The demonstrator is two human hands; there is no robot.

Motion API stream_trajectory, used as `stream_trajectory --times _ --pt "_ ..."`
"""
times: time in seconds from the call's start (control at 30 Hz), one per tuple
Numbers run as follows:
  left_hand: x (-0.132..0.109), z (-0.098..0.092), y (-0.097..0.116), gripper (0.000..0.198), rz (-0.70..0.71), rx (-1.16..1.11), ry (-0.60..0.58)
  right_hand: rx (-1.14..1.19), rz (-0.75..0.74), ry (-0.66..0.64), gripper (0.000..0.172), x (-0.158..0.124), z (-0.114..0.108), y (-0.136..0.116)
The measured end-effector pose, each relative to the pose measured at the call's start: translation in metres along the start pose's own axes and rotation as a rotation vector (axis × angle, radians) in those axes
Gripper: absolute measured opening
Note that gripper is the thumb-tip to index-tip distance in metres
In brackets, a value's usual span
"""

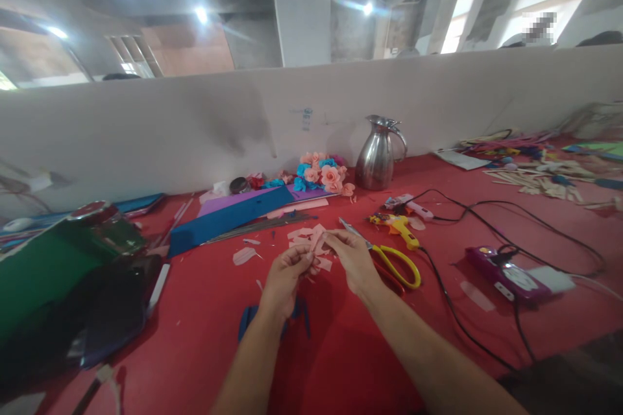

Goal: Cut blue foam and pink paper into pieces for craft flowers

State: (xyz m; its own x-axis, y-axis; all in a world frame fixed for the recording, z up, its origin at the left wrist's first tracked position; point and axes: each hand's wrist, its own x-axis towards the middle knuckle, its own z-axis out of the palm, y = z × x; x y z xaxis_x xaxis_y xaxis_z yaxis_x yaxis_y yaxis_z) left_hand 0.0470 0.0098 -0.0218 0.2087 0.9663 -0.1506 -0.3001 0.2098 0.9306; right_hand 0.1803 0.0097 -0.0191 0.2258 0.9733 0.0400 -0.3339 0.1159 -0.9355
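My left hand (286,279) and my right hand (351,258) meet above the red table (204,324), both pinched on a small pink paper piece (317,241) held between them. More pink paper cut-outs (304,233) lie just beyond the fingers. Yellow-handled scissors (389,258) rest on the table right beside my right hand. A blue piece (248,321) lies under my left forearm.
A yellow glue gun (399,227) with a black cord, a steel jug (377,154), paper flowers (324,172), blue and purple sheets (233,215), a purple device (501,272), green and dark sheets (63,272) at left, and craft sticks (540,181) at far right. A white partition (195,123) runs behind.
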Motion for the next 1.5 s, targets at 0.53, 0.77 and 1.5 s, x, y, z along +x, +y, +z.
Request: stream_trajectory --times 0.53,0.77,1.5 --pt "-0.0009 0.0000 0.0012 0.026 0.028 0.071 0.023 -0.002 0.031 -0.081 0.009 -0.0034 0.0024 -0.0089" --pt "-0.0001 -0.0011 0.0004 0.026 0.028 0.066 0.011 -0.003 0.013 -0.087 0.012 -0.0012 0.0009 -0.0075" --pt "0.0010 -0.0021 -0.0022 0.026 0.052 0.144 0.009 -0.016 0.019 -0.081 0.011 0.0000 0.0006 -0.0043"
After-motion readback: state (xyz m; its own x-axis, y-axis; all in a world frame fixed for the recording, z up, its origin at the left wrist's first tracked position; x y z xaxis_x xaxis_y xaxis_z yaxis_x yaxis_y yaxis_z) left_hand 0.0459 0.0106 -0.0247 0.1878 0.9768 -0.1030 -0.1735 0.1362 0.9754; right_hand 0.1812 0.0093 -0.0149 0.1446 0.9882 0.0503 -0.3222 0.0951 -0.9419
